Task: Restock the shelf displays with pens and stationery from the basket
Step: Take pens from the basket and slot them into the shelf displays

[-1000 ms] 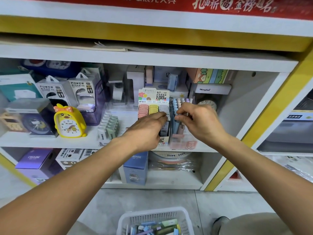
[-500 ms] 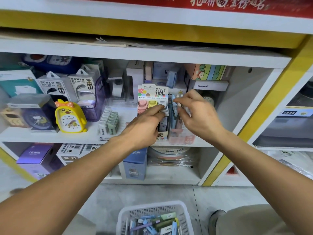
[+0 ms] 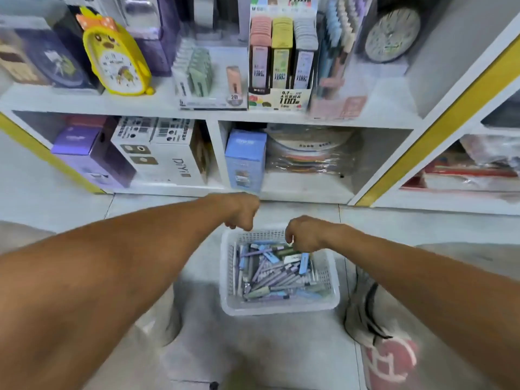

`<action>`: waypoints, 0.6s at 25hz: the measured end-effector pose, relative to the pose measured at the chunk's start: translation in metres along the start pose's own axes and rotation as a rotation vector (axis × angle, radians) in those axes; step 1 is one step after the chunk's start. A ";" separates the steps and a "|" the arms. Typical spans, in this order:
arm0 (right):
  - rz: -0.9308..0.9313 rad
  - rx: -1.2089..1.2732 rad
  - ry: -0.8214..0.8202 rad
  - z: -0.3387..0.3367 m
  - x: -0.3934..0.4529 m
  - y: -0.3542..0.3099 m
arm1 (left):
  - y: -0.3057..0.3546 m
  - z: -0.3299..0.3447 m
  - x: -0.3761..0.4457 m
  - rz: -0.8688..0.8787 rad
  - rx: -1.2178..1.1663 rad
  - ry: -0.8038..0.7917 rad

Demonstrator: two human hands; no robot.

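Note:
A white plastic basket (image 3: 281, 308) stands on the floor below the shelf, filled with several purple, blue and green pens (image 3: 270, 277). My right hand (image 3: 302, 233) dips into the basket's far end, its fingertips down among the pens; a grip is not discernible. Above the basket's far left rim hangs my left hand (image 3: 243, 211), fingers loosely curled and holding nothing. On the shelf above stand a refill display box (image 3: 280, 66) and a clear holder of pastel pens (image 3: 336, 60).
A yellow chick alarm clock (image 3: 116, 60), a round grey clock (image 3: 391, 35) and boxed goods share the shelf. A blue box (image 3: 244, 161) and white DIY boxes (image 3: 168, 153) fill the lower cubbies. My shoe (image 3: 385, 347) is on the floor right of the basket.
Both hands left the shelf displays and came down to the basket. The view tipped from the shelf toward the floor.

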State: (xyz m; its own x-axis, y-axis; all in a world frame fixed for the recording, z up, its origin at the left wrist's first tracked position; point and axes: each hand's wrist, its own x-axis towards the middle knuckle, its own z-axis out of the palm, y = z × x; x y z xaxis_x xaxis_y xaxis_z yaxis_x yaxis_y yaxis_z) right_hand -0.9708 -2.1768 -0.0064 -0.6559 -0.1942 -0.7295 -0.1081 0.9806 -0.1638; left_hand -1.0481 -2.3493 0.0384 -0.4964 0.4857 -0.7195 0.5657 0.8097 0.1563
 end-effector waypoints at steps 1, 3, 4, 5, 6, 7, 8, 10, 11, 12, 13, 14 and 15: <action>0.042 0.063 0.044 0.025 0.015 0.004 | 0.004 0.021 0.014 -0.006 -0.009 0.000; 0.114 0.168 0.095 0.074 0.035 0.014 | 0.010 0.070 0.041 0.000 -0.032 -0.043; 0.154 0.206 0.106 0.095 0.043 0.020 | 0.012 0.092 0.053 0.007 -0.053 -0.056; 0.201 0.244 0.118 0.112 0.050 0.026 | 0.014 0.112 0.064 0.009 -0.085 -0.050; 0.253 0.291 0.144 0.126 0.056 0.031 | 0.015 0.129 0.073 0.005 -0.115 -0.022; 0.294 0.333 0.181 0.137 0.060 0.035 | 0.016 0.141 0.080 -0.003 -0.131 0.014; 0.317 0.365 0.214 0.144 0.064 0.036 | 0.018 0.149 0.086 -0.007 -0.141 0.044; 0.327 0.381 0.238 0.156 0.075 0.037 | 0.023 0.164 0.102 0.018 -0.147 0.073; 0.333 0.382 0.240 0.160 0.079 0.036 | 0.026 0.171 0.108 0.029 -0.143 0.085; 0.348 0.400 0.247 0.163 0.083 0.035 | 0.028 0.177 0.113 0.029 -0.137 0.097; 0.364 0.429 0.265 0.166 0.087 0.034 | 0.029 0.182 0.117 0.024 -0.130 0.106; 0.369 0.444 0.299 0.170 0.090 0.032 | 0.030 0.187 0.122 0.021 -0.120 0.110; 0.365 0.429 0.344 0.173 0.091 0.028 | 0.031 0.190 0.122 0.017 -0.106 0.118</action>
State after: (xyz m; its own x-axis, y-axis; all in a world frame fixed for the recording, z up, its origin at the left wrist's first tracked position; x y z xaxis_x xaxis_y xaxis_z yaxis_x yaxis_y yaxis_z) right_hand -0.9042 -2.1722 -0.1920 -0.8030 0.2383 -0.5462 0.4270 0.8694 -0.2485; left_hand -0.9660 -2.3276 -0.1736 -0.5647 0.5303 -0.6324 0.5054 0.8280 0.2430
